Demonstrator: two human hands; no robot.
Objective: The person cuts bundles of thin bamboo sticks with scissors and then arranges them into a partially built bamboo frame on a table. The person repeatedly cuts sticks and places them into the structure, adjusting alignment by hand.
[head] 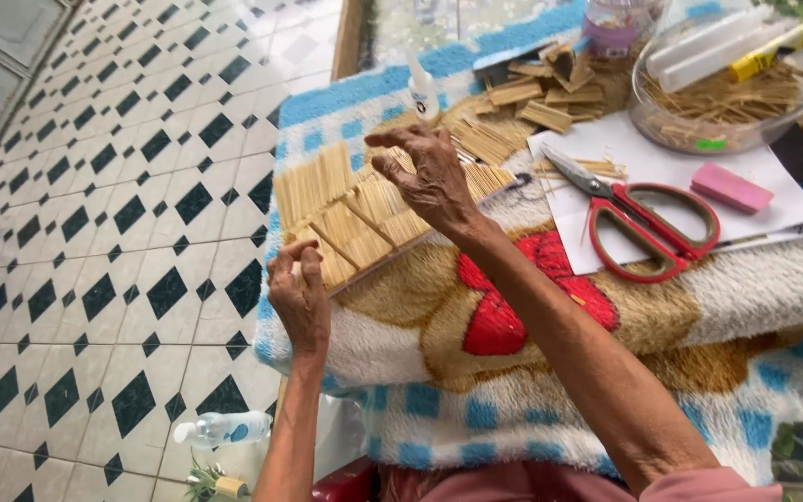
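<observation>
Two hands work a stick panel (pixel 364 218) at the desk's left edge; left hand (pixel 297 296) pinches its near corner, steadying it; right hand (pixel 429 172) hovers above, fingers apart, empty.

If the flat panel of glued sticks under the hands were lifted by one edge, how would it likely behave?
The stick panel would probably feel light, being thin sticks laid side by side. It may flex or crack between sticks, since only a few cross sticks brace it. The left hand at its near edge suggests it slides on the fuzzy blanket.

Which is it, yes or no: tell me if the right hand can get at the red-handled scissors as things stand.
Probably yes. The right hand hovers over the stick panel, and the red-handled scissors lie uncovered on the white paper beside it, with nothing between.
</observation>
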